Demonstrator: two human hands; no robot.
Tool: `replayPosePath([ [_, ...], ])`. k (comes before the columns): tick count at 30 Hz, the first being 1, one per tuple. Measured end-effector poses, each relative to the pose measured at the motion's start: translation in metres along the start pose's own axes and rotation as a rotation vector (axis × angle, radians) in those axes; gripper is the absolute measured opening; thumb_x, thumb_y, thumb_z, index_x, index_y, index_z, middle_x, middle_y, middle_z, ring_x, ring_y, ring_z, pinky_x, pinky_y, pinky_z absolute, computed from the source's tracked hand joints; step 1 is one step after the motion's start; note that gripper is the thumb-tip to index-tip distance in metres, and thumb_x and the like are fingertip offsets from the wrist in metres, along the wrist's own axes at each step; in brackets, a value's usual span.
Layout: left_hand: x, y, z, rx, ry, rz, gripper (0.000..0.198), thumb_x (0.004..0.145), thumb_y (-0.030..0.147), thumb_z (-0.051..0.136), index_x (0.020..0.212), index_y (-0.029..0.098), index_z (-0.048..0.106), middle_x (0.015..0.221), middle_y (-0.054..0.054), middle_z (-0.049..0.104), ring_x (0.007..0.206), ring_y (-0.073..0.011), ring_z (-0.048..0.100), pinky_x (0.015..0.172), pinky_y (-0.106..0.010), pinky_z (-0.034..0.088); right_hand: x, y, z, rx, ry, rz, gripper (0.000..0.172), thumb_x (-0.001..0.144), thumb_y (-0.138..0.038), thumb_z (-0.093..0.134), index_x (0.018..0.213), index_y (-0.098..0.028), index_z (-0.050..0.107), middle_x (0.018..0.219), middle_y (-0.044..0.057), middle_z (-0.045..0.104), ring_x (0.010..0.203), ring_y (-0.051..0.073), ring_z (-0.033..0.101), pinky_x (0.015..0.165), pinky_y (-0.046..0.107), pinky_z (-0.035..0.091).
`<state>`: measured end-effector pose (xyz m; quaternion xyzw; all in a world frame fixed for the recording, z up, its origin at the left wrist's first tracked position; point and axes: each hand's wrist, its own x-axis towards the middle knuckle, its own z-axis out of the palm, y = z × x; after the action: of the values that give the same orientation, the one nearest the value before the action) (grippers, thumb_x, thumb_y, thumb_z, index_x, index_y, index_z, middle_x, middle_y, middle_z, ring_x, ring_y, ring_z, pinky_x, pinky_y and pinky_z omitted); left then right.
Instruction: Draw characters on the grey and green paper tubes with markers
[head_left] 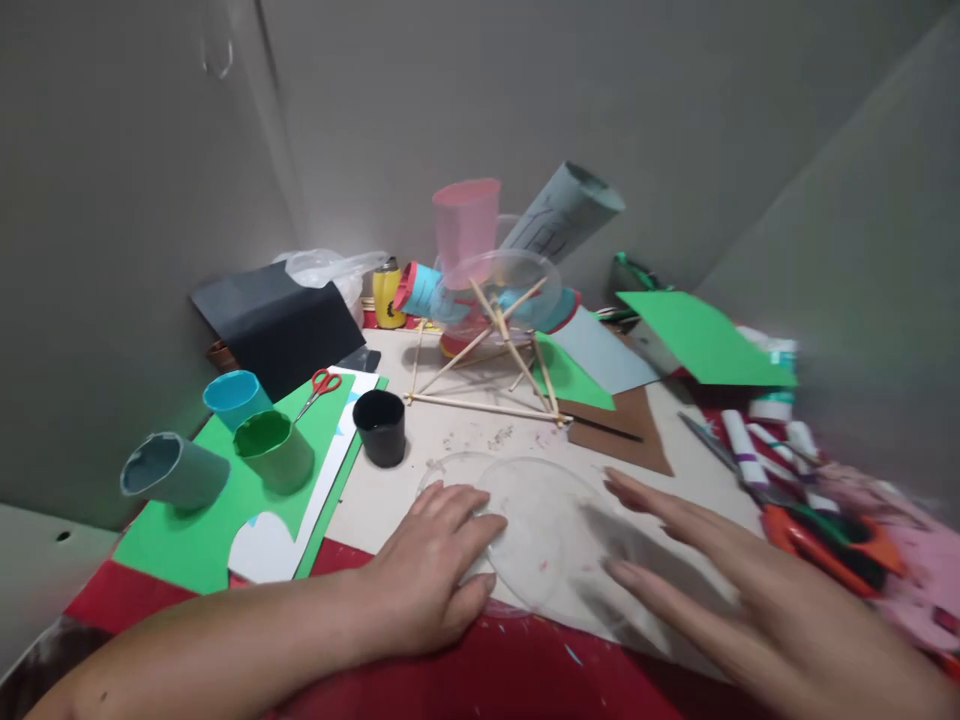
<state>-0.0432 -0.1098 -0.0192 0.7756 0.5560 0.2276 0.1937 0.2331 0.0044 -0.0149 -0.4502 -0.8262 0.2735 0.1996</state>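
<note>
Two clear round plastic discs point(544, 535) overlap on the pale board in front of me. My left hand point(442, 560) lies with its fingers stretched over the left edge of the discs. To their right hovers my right hand point(697, 570), thumb and fingers apart, casting a shadow; nothing is in it. Behind the discs stands a wooden-stick frame point(499, 320) with a clear disc wheel point(517, 280) on it. A pink cup point(468, 225) and rolled paper tubes, one of them grey-blue point(562, 210), are around the wheel. A small black cup point(380, 430) stands beyond my left hand.
Grey-blue point(176, 475), blue point(236, 398) and green point(274, 450) paper cups stand on green sheets at left, near red-handled scissors point(322, 385). Orange-handled scissors point(825, 540), glue sticks point(742, 440) and a green card point(705, 335) lie at right. Walls enclose the table.
</note>
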Motion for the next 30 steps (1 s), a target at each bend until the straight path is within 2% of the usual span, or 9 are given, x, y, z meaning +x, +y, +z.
replayPosePath([
  [1, 0.000, 0.001, -0.001, 0.002, -0.006, -0.007, 0.050, 0.088, 0.023, 0.055, 0.137, 0.017, 0.052, 0.144, -0.020, 0.052, 0.137, -0.0352, 0.046, 0.117, -0.064, 0.031, 0.012, -0.004, 0.002, -0.044, -0.050, -0.031, 0.065, 0.081, -0.057, 0.071, 0.139, -0.029, 0.060, 0.142, 0.011, 0.062, 0.128, 0.036, 0.059, 0.110, 0.052, 0.048],
  [5, 0.003, 0.003, -0.004, 0.004, -0.055, -0.042, 0.054, 0.086, 0.023, 0.058, 0.139, 0.016, 0.050, 0.148, -0.022, 0.049, 0.142, -0.0361, 0.042, 0.119, -0.066, 0.027, 0.044, -0.016, 0.017, -0.214, -0.119, -0.010, 0.076, 0.080, -0.055, 0.063, 0.146, -0.017, 0.054, 0.141, 0.016, 0.062, 0.126, 0.038, 0.061, 0.104, 0.054, 0.052],
  [12, 0.005, -0.015, 0.006, 0.049, -0.110, 0.042, 0.086, 0.075, 0.063, 0.074, 0.145, 0.019, 0.048, 0.151, -0.028, 0.045, 0.141, -0.0500, 0.041, 0.110, -0.078, 0.029, 0.045, -0.009, 0.027, -0.191, -0.111, 0.009, 0.085, 0.075, -0.049, 0.068, 0.150, -0.015, 0.047, 0.146, 0.018, 0.057, 0.134, 0.037, 0.054, 0.109, 0.053, 0.047],
  [17, 0.003, -0.042, 0.028, 0.097, -0.041, 0.110, 0.085, 0.077, 0.065, 0.070, 0.148, 0.026, 0.043, 0.153, -0.022, 0.047, 0.141, -0.0471, 0.042, 0.113, -0.072, 0.031, 0.051, -0.007, 0.033, 0.096, -0.043, 0.082, 0.082, 0.073, -0.041, 0.069, 0.149, -0.021, 0.046, 0.144, 0.014, 0.057, 0.132, 0.032, 0.055, 0.112, 0.048, 0.042],
  [20, 0.001, -0.053, 0.037, 0.102, -0.016, 0.120, 0.086, 0.078, 0.065, 0.069, 0.150, 0.028, 0.042, 0.154, -0.021, 0.045, 0.142, -0.0473, 0.041, 0.114, -0.071, 0.031, 0.055, -0.010, 0.033, 0.383, -0.025, 0.194, 0.079, 0.073, -0.042, 0.068, 0.146, -0.020, 0.048, 0.105, 0.008, 0.070, 0.094, 0.025, 0.068, 0.085, 0.039, 0.054],
  [22, 0.001, -0.055, 0.039, 0.094, -0.006, 0.111, 0.087, 0.078, 0.065, 0.069, 0.151, 0.028, 0.041, 0.155, -0.022, 0.045, 0.142, -0.0478, 0.040, 0.113, -0.072, 0.031, 0.057, -0.012, 0.029, 0.566, -0.043, 0.262, 0.082, 0.072, -0.047, 0.071, 0.144, -0.016, 0.049, 0.075, -0.001, 0.061, 0.065, 0.018, 0.061, 0.062, 0.030, 0.049],
  [24, 0.001, -0.053, 0.037, 0.080, -0.001, 0.093, 0.090, 0.076, 0.061, 0.072, 0.152, 0.027, 0.039, 0.156, -0.022, 0.043, 0.143, -0.0480, 0.038, 0.113, -0.073, 0.030, 0.059, -0.014, 0.022, 0.703, -0.046, 0.312, 0.085, 0.067, -0.052, 0.077, 0.139, -0.015, 0.053, 0.062, -0.007, 0.051, 0.054, 0.013, 0.052, 0.053, 0.026, 0.042],
  [26, 0.000, -0.047, 0.031, 0.060, -0.001, 0.067, 0.089, 0.076, 0.052, 0.073, 0.153, 0.027, 0.036, 0.157, -0.022, 0.042, 0.145, -0.0469, 0.037, 0.114, -0.074, 0.029, 0.060, -0.016, 0.013, 0.787, -0.021, 0.352, 0.084, 0.061, -0.056, 0.083, 0.131, -0.016, 0.060, 0.062, -0.006, 0.054, 0.056, 0.014, 0.054, 0.054, 0.026, 0.043],
  [30, -0.002, -0.028, 0.014, -0.043, 0.012, 0.029, 0.086, 0.076, 0.038, 0.073, 0.153, 0.027, 0.035, 0.155, -0.019, 0.045, 0.144, -0.0428, 0.040, 0.117, -0.073, 0.025, 0.062, -0.020, 0.000, 0.902, -0.008, 0.360, 0.072, 0.057, -0.057, 0.088, 0.116, -0.020, 0.071, 0.087, 0.007, 0.072, 0.079, 0.022, 0.067, 0.070, 0.032, 0.054],
])
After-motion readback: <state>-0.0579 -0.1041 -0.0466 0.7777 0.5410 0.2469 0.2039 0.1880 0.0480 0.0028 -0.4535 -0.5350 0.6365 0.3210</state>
